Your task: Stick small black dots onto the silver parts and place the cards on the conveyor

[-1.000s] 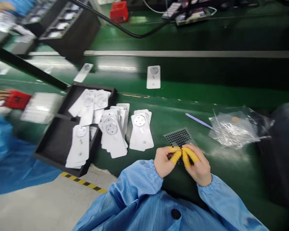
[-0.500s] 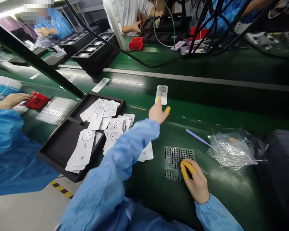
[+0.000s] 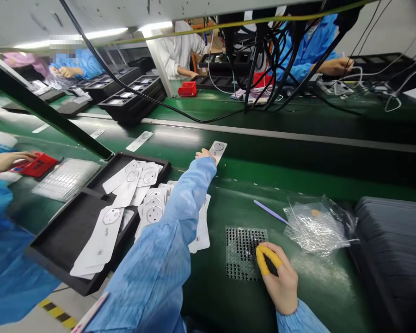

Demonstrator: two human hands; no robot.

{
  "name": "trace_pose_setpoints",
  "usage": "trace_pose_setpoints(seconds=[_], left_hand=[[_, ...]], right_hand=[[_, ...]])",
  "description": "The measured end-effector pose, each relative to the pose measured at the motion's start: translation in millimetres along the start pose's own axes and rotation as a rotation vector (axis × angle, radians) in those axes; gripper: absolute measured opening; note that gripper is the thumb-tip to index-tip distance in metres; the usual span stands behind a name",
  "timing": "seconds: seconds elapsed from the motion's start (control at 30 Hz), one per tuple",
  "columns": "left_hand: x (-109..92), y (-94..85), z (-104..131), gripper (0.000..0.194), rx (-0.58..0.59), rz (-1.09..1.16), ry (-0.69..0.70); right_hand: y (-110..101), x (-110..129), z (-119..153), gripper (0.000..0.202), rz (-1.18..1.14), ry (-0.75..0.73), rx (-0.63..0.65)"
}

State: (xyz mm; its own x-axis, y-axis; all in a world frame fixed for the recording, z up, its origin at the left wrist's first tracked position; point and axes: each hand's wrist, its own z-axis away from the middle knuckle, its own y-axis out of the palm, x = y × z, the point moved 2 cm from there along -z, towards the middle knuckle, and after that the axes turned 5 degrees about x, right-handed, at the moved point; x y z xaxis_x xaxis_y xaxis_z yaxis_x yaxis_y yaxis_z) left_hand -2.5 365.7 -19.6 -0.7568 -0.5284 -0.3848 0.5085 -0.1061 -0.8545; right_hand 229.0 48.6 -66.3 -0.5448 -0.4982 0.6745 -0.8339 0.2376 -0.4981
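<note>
My left hand reaches far forward, its fingers curled at the lower left edge of a white card with a round outline. Its fingertips are hidden, but the card is turned with the hand. My right hand wears yellow finger covers. Its thumb and forefinger are pinched together over the right edge of a clear sheet of small black dots; what lies between the tips is hidden. Left of my sleeve, more white cards lie piled in and beside a black tray.
A purple stick and crumpled clear bags lie to the right, beside stacked dark trays. A co-worker's hand is at a red bin on the left. Black cables hang ahead.
My left hand has gone from spread fingers on the white card to curled ones, and the card has turned aslant. My right hand stays at the dotted sheet. The view has tilted up.
</note>
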Motion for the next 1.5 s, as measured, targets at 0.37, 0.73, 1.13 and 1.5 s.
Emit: trace_pose_setpoints(seconds=[0.37,0.73,1.13,1.5], left_hand=[[3.2,-35.9,25.6,0.033,0.182,0.301,0.086],[94.9,30.1,279.2,0.055,0.769,0.938,0.592],[113.0,35.9,319.4,0.037,0.600,0.710,0.624],[100.5,25.7,320.6,0.044,0.573,0.749,0.831]], right_hand=[[-3.3,2.1,-3.5,0.024,0.065,-0.053,-0.014],[-30.1,55.7,-75.9,0.028,0.206,-0.151,-0.183],[-38.1,79.8,-69.8,0.037,0.251,-0.076,-0.098],[-32.1,90.5,-60.4,0.044,0.235,-0.119,0.011]])
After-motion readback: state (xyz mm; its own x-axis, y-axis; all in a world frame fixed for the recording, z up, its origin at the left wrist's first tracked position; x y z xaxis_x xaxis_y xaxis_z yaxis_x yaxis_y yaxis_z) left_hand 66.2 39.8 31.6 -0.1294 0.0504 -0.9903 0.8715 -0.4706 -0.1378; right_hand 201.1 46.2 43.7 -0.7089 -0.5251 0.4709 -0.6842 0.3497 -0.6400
